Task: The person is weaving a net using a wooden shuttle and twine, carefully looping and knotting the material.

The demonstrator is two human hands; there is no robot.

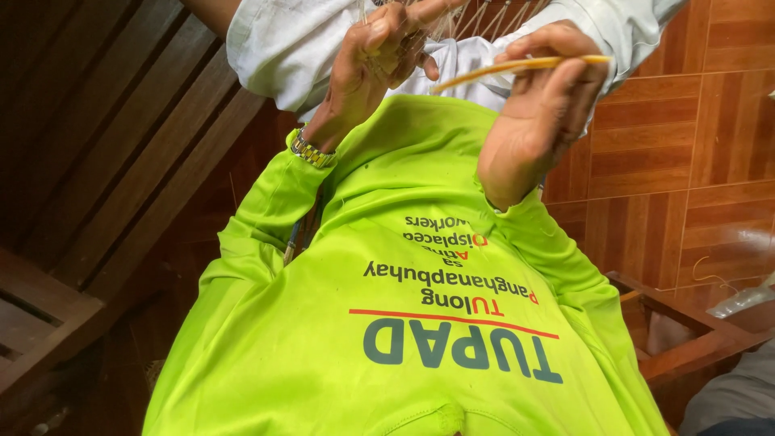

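Left hand [375, 60] is up at the top of the view, fingers curled tight and pinched on a bundle of thin pale strands [484, 18]. Looks like it holds them taut so they stay spread. I can't tell how many strands are in the pinch. Metal wristwatch [311, 151] sits at that wrist, just above the lime-green sleeve [258, 218].

Right hand [541, 113] is mostly closed, thumb and fingers clamped on a slim yellow strip [517, 69]. The strip lies almost level with its pointed end toward the left hand, just short of it. I read that as the tip being kept aimed at the strands. Its rear end sticks out past the fingers to the right.

Both hands sit close together above a white cloth [274, 48] that drapes right behind them. The left hand overlaps it. I can't tell whether it touches.

Edges and room:
- Dark wooden slats [97, 121] crowd the left side, near the left elbow, so there is little sideways room there.
- On the right, the brown tiled floor [686, 137] gives more room for the strip's tail.
- A wooden frame [694, 339] sits lower right, well apart from both hands.
- The strands run off the top edge, so their far end is out of sight.
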